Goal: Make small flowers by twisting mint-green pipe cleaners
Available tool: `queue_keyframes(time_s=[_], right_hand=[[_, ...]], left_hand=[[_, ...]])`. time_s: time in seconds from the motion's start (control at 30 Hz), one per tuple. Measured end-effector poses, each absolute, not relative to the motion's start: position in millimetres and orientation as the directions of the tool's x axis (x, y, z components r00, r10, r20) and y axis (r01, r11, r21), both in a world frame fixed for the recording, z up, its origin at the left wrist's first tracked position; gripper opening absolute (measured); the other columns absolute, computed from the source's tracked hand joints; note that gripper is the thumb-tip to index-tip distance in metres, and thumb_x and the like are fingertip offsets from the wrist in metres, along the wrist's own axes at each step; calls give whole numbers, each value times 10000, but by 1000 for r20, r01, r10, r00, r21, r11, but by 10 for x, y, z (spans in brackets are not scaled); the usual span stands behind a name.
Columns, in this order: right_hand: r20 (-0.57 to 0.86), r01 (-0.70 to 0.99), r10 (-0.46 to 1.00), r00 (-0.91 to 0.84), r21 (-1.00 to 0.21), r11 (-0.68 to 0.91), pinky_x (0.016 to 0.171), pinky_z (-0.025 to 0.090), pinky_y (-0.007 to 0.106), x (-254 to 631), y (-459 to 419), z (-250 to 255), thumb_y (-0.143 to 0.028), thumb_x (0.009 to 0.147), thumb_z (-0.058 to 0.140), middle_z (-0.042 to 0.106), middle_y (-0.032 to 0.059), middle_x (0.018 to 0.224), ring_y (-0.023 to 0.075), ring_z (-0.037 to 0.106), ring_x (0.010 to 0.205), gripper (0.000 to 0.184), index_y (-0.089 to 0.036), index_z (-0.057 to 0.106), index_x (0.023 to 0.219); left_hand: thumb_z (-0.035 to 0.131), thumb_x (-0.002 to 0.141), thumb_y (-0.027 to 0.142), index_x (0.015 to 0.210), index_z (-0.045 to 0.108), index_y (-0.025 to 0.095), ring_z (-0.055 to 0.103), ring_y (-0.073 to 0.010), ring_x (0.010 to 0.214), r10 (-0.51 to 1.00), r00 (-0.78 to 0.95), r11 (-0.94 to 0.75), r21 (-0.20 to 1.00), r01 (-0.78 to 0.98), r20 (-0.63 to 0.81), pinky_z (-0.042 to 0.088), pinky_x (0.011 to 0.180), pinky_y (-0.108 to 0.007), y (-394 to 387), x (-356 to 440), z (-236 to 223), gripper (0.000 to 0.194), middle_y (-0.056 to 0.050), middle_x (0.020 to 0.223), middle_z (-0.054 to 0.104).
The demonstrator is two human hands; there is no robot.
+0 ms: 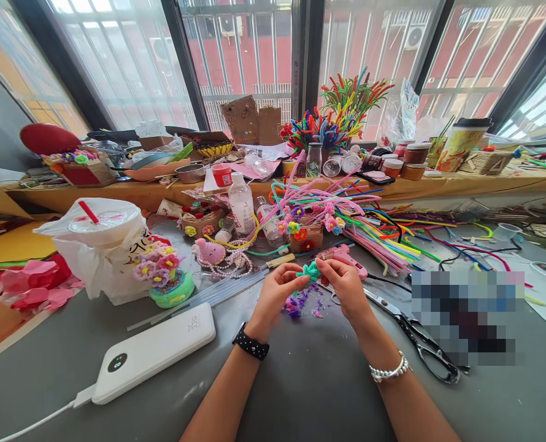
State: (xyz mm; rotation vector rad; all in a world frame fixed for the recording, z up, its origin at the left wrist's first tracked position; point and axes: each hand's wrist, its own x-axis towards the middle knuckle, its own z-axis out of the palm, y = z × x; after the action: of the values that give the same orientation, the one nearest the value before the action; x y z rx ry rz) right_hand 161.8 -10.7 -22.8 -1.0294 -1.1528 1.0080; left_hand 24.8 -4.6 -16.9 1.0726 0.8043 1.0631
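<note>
Between my two hands, over the middle of the grey table, is a small teal pipe-cleaner piece [308,271], bent into a looped, flower-like shape. My left hand [277,294] pinches its left side with thumb and fingers. On the other side, my right hand [344,285] grips it between thumb and forefinger. Purple and pink fuzz scraps [298,302] lie on the table just below. Behind my right hand rests a pink glue gun [342,258]. Black-handled scissors [420,344] lie to the right of my right wrist, blades pointing toward the hands.
A white power bank [156,353] with a cable lies front left. Beyond it stand a green pot of fuzzy flowers [162,276] and a bagged drink cup [102,239]. Clear glue sticks [227,288] lie left of my hands. Loose pipe cleaners [383,245] spread behind. A cluttered ledge [162,199] runs under the windows.
</note>
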Motion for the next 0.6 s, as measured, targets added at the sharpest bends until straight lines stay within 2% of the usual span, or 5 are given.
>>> queue_keyframes(time_s=[0.13,0.23,0.27,0.33,0.6], right_hand=[[171,-81,960,222,-978,193,450,322,208,1675,-55,-265,-434,702,540,542,-1,530,85,421,476,326,-143,627,584],[149,-102,934,324,-976,192,454,346,210,1736,-19,-308,-471,712,503,577,15,590,94,448,491,361,-145,657,697],[148,-104,928,342,-975,194,450,347,208,1750,-13,-323,-474,710,505,573,13,586,94,448,488,360,-147,656,706],[162,-91,920,357,-974,207,445,347,206,1763,-8,-349,-479,704,509,560,6,568,95,449,484,357,-151,648,690],[210,-41,926,314,-971,235,454,362,214,1731,6,-401,-484,700,509,550,3,552,108,460,491,351,-159,632,647]], left_hand=[[698,569,200,774,549,146,549,-84,615,965,255,122,955,-269,-52,391,607,-200,20,182,-192,259,18,653,595],[716,528,176,822,523,151,536,-79,595,999,-39,11,960,-280,-23,377,581,-194,114,89,-192,353,30,623,579],[717,523,176,828,514,158,531,-73,602,987,-158,-43,949,-313,-7,374,583,-189,143,57,-193,366,37,630,572],[723,505,181,810,506,164,516,-58,592,958,-282,-79,898,-433,-52,360,564,-173,184,3,-202,375,43,650,565],[716,507,164,786,485,167,534,-56,571,958,-261,-40,845,-533,-119,362,535,-172,154,-29,-238,362,44,658,565]])
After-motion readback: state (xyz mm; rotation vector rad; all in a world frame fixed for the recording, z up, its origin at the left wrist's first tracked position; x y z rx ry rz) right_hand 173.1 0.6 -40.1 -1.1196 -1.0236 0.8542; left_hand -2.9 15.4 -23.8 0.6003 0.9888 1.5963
